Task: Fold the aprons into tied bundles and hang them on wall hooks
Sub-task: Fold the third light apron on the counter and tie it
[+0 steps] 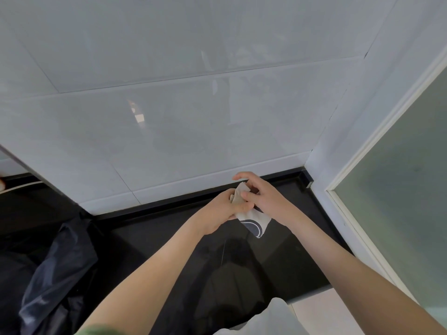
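A small folded apron bundle [251,220], beige cloth with a dark blue arc print, is held in the air between both hands, close to the white tiled wall [169,117]. My left hand [223,209] grips its upper left side. Over the bundle's top, my right hand [262,195] pinches a beige end or strap with thumb and fingers. The lower printed corner hangs free below the hands. No wall hook shows in this view.
A black glossy counter [278,257] runs under the wall. A dark plastic bag [58,267] lies at the lower left. A frosted glass door with a white frame [396,189] stands at the right. White cloth [271,320] shows at the bottom edge.
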Tool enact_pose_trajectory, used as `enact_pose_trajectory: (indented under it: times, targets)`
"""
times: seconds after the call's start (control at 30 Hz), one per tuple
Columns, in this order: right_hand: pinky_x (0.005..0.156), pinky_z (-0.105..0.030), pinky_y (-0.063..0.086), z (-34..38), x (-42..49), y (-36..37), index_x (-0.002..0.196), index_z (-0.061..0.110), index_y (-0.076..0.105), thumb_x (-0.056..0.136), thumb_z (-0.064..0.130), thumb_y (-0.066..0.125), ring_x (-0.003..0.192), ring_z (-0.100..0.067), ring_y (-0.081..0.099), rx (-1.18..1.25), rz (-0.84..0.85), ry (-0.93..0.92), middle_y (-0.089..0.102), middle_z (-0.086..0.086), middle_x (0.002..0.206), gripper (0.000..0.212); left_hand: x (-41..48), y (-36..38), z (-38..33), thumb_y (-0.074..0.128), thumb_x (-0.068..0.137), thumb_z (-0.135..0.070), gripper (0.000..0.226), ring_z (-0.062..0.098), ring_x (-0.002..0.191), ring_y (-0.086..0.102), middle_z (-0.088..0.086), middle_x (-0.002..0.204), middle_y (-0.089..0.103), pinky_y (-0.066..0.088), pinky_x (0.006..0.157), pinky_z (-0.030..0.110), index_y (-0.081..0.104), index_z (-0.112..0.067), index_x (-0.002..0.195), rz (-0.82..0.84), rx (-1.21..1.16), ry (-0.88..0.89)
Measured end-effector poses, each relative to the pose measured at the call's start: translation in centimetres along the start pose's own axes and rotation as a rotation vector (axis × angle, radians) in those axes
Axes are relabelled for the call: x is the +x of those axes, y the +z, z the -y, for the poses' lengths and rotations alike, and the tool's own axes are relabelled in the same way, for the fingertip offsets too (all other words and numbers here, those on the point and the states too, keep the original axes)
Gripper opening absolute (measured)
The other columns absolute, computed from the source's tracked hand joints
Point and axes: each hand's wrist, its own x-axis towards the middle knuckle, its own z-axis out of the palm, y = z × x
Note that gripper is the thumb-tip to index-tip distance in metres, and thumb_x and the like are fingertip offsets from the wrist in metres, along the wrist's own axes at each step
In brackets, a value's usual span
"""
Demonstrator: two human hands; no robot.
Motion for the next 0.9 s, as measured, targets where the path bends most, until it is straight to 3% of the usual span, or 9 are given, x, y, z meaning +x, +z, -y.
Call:
enact_pose_trajectory:
  times: [0.1,0.27,0.4,0.47,0.57,0.67,0.73,0.83,0.9]
  targets:
    - [0.079,-0.027,0.049,0.0,0.2,0.3,0.099,0.025,0.061,0.095,0.012,0.053,0.086,-0.011,0.059,-0.062,-0.072,-0.012,0.063,0.004,0.094,0.016,0.1,-0.1,0.1,0.068,0.087,-0.015,0.044,0.023,0.110,0.064,0.012,0.121,0.064,0.052,0.096,0.038,0.053,-0.008,0.128,-0.094,-0.020,0.002]
    - [0.063,-0.012,0.039,0.1,-0.1,0.9,0.091,0.016,0.058,0.097,0.014,0.051,0.067,0.002,0.051,-0.014,-0.221,-0.035,0.057,0.015,0.074,0.010,0.1,0.7,-0.5,0.073,0.084,-0.017,0.065,0.023,0.107,0.064,0.010,0.125,0.057,0.054,0.092,0.037,0.032,-0.021,0.135,-0.276,-0.085,-0.001]
    - [0.068,-0.011,0.039,0.5,-0.9,0.6,0.083,0.023,0.056,0.094,0.007,0.052,0.074,0.001,0.051,0.001,-0.311,-0.148,0.058,0.015,0.083,0.020,-0.6,-0.5,-1.2,0.057,0.091,-0.037,0.057,0.035,0.114,0.056,0.025,0.125,0.056,0.045,0.101,0.047,0.047,0.001,0.133,-0.137,-0.568,-0.078]
    - [0.073,-0.012,0.038,0.5,-1.2,0.4,0.084,0.020,0.057,0.093,0.004,0.054,0.081,0.000,0.051,-0.061,-0.289,-0.198,0.058,0.011,0.088,0.018,-0.5,-1.3,-1.0,0.049,0.096,-0.040,0.052,0.036,0.116,0.057,0.023,0.124,0.059,0.045,0.101,0.051,0.054,0.001,0.128,-0.169,-0.663,-0.187]
    - [0.078,-0.011,0.035,-0.4,-1.3,0.6,0.085,0.014,0.059,0.093,0.004,0.055,0.089,-0.003,0.048,-0.244,-0.158,-0.246,0.054,0.016,0.088,0.013,0.2,-1.1,0.1,0.051,0.098,-0.014,0.032,0.031,0.110,0.062,0.021,0.121,0.061,0.054,0.090,0.045,0.054,0.000,0.126,-0.289,-0.480,-0.278]
    - [0.084,-0.010,0.029,-3.0,-1.6,1.3,0.085,0.008,0.058,0.093,0.000,0.052,0.087,-0.007,0.043,-0.452,-0.024,-0.288,0.054,0.009,0.086,0.013,1.2,-1.2,2.6,0.059,0.091,-0.001,0.029,0.023,0.087,0.066,0.014,0.098,0.066,0.057,0.071,0.032,0.055,0.001,0.120,-0.586,-0.407,-0.349]
    - [0.088,-0.020,0.033,-5.8,-1.7,2.0,0.084,0.007,0.057,0.090,-0.007,0.052,0.082,-0.012,0.044,-0.622,0.022,-0.308,0.056,0.001,0.085,0.016,0.9,-1.9,5.1,0.058,0.088,0.005,0.030,0.024,0.087,0.065,0.013,0.099,0.063,0.056,0.074,0.033,0.052,-0.001,0.117,-0.721,-0.512,-0.357]
    - [0.085,-0.026,0.038,-10.2,-2.6,2.9,0.105,0.012,0.058,0.087,-0.010,0.048,0.085,-0.015,0.045,-0.793,0.094,-0.188,0.059,0.000,0.100,0.030,-0.3,-2.1,9.8,0.056,0.089,0.006,0.026,0.028,0.098,0.063,0.021,0.114,0.058,0.056,0.077,0.034,0.049,0.004,0.113,-0.753,-0.549,-0.335]
    - [0.079,-0.021,0.034,-12.7,-3.5,3.8,0.120,0.015,0.058,0.078,-0.016,0.052,0.091,-0.017,0.051,-0.825,0.109,-0.139,0.062,0.002,0.108,0.053,-1.5,-1.3,12.3,0.061,0.090,-0.003,0.016,0.024,0.094,0.064,0.019,0.109,0.058,0.057,0.074,0.030,0.049,-0.001,0.101,-0.781,-0.337,-0.383]
